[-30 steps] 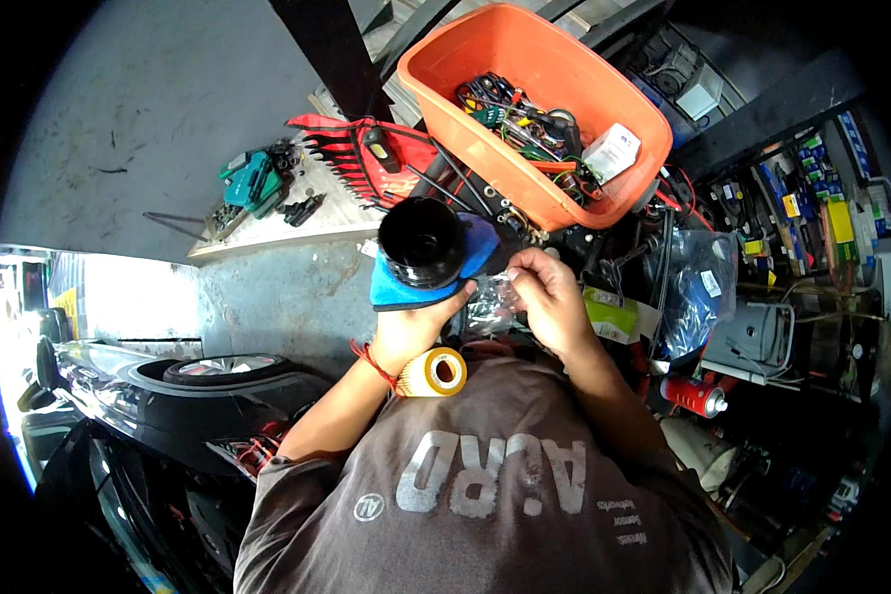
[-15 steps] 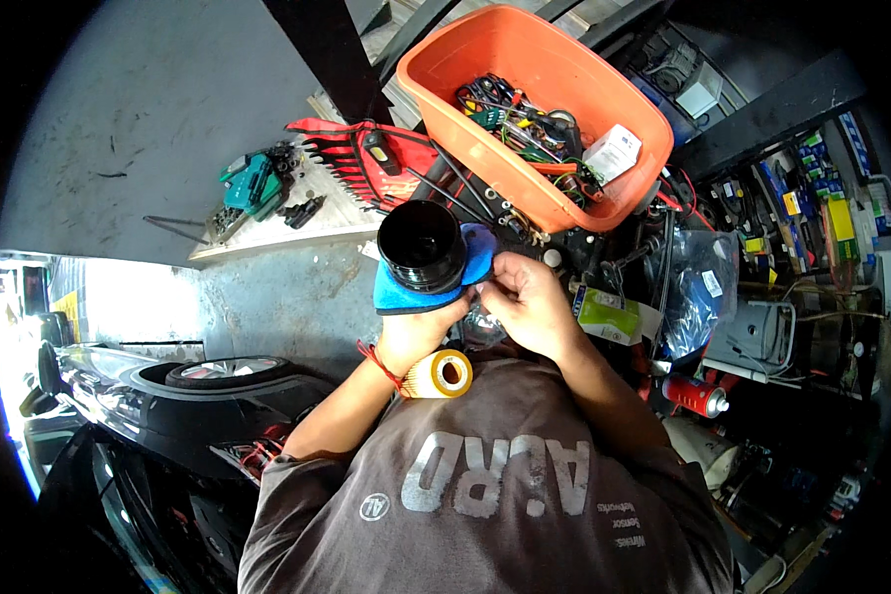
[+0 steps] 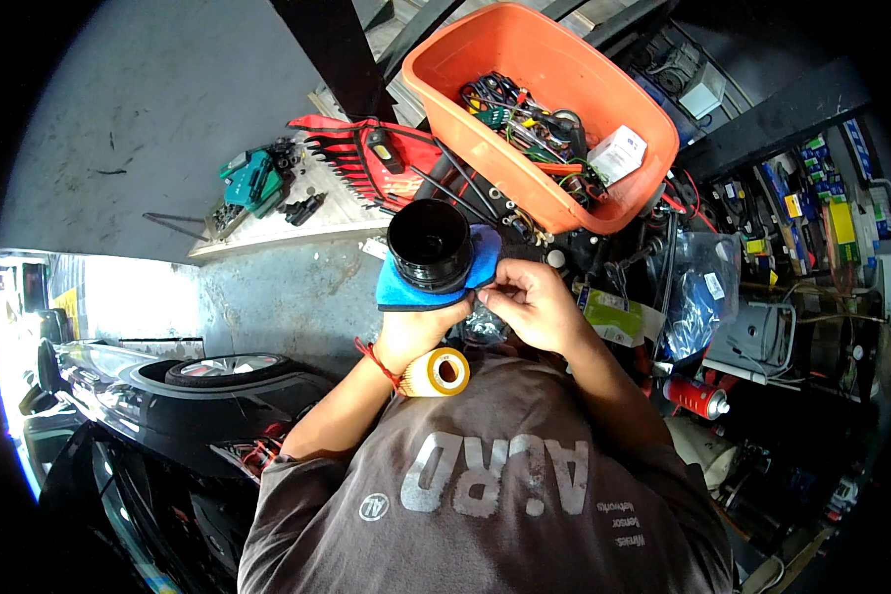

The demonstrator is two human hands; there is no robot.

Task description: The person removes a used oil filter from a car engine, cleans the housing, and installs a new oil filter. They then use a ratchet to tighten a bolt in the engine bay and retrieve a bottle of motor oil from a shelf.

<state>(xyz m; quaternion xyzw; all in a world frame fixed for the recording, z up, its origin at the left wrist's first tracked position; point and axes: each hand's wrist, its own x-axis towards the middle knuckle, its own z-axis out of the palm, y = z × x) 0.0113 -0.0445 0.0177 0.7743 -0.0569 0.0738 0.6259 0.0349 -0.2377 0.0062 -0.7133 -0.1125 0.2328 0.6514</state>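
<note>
A black, round, open-topped oil filter housing [image 3: 429, 243] sits upright in a blue cloth [image 3: 396, 290]. My left hand [image 3: 414, 332] is closed around the cloth and housing from below, most of its fingers hidden. At the cloth's right edge, my right hand [image 3: 537, 305] has its thumb and fingers pinched together on the fabric. A yellow pleated cartridge oil filter [image 3: 436, 373] with a round hole in its end rests between my left wrist and my shirt front.
An orange tub [image 3: 653, 188] of wires and tools stands ahead to the right. A red tool roll [image 3: 421, 163] and a teal tool [image 3: 252, 183] lie on the bench. A red spray can [image 3: 696, 398] is at right; a black car [image 3: 168, 406] stands at left.
The housing and cloth have shifted slightly to the right in the picture. Both hands keep the same hold, and the filter stays by my left wrist.
</note>
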